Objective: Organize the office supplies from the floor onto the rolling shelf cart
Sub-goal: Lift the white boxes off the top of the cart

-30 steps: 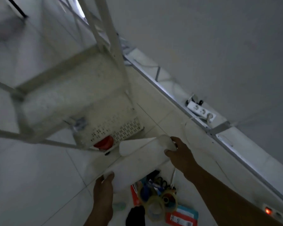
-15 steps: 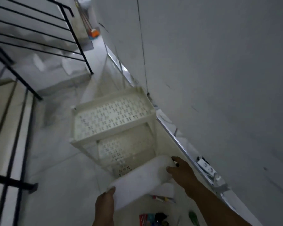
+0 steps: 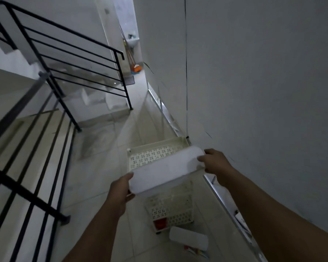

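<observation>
White box (image 3: 167, 168) held level over cart (image 3: 140, 157), just above top shelf, not yet set down. Step in hand, by my reading: placing box on top tier. Next move calls for lowering it flat inside shelf rim, then letting go. Left hand (image 3: 121, 190) grips near end, thumb on top; right hand (image 3: 214, 161) grips far end by wall. Both arms stretched forward. More supplies on floor below: second white box (image 3: 188, 241), coloured bits beside it. Black railing (image 3: 64, 72) off left.

Both forearms bare, no sleeves, watch or rings visible.
</observation>
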### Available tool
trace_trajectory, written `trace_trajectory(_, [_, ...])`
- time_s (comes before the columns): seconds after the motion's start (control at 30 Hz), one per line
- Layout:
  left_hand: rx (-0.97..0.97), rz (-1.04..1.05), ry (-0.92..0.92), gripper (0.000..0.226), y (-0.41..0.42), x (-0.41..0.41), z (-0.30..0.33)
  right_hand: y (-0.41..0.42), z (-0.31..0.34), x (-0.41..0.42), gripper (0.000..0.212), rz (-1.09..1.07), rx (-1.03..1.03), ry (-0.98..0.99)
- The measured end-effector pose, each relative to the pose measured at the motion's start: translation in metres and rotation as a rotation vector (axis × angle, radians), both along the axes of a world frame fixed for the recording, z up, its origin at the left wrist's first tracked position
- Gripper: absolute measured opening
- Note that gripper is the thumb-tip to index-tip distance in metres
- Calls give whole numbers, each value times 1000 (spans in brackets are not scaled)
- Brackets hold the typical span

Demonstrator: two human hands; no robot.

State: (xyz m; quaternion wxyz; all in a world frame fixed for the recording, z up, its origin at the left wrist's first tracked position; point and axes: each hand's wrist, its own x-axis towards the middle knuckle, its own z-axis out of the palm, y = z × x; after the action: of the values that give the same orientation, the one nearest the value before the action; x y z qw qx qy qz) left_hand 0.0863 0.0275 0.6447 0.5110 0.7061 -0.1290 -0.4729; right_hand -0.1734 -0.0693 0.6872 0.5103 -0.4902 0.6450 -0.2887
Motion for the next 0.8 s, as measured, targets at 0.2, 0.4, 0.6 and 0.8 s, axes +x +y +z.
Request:
trace_trajectory(0.2, [-53, 73, -50, 41, -56, 33, 15, -44, 5, 41, 49, 6, 5, -40])
trace_trajectory(0.4, [-43, 63, -42, 41, -105, 62, -10, -95, -29, 79, 52, -13, 87, -36])
trace_trajectory(0.6, [-28, 28, -35, 41, -144, 78, -39, -135, -63, 95, 55, -98, 170, -17])
trace_trajectory(0.8, [-34, -2, -7, 37, -160, 83, -56, -157, -77, 100, 55, -122, 202, 46])
